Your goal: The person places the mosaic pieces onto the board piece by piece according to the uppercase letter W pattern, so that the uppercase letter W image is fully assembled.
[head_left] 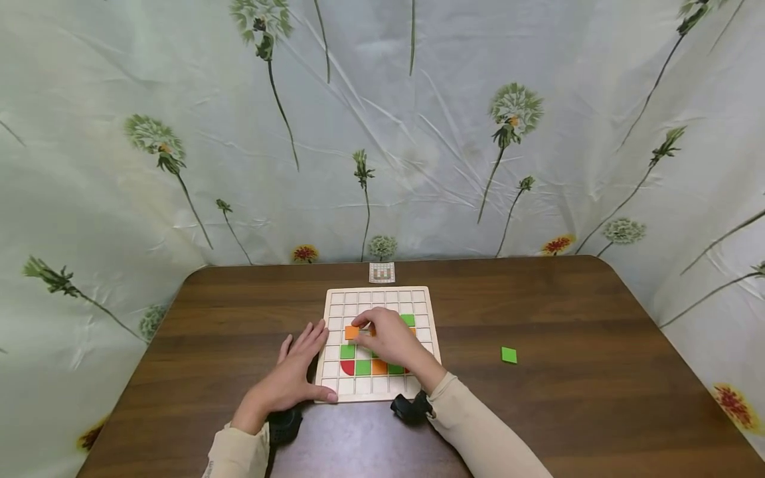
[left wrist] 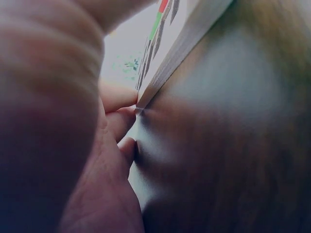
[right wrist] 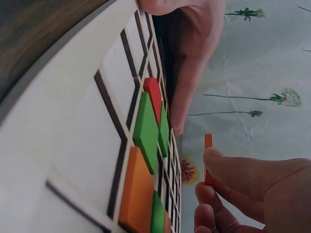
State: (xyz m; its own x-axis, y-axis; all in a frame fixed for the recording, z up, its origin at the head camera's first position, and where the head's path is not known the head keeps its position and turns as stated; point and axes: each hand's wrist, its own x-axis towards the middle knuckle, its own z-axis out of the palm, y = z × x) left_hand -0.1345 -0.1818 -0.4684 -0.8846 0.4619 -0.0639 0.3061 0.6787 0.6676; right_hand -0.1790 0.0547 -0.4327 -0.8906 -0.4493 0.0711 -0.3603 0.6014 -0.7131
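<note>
My right hand [head_left: 388, 335] pinches an orange square tile [head_left: 351, 332] between thumb and fingers above the left part of a pale gridded board [head_left: 376, 392]. In the right wrist view the orange tile [right wrist: 208, 160] is held edge-on, apart from the board. My left hand [head_left: 297, 368] rests at the board's left edge, thumb on the near left corner and fingers stretched along the side. On the board lie a red rounded piece [head_left: 347, 368], green tiles [head_left: 362, 368] and another orange tile [head_left: 379, 367]. My right hand hides some middle cells.
A loose green tile [head_left: 509, 355] lies on the brown table [head_left: 568, 318] to the right of the board. Behind the board is a small card with a printed grid pattern [head_left: 382, 272]. A flower-printed cloth [head_left: 418, 133] hangs behind the table.
</note>
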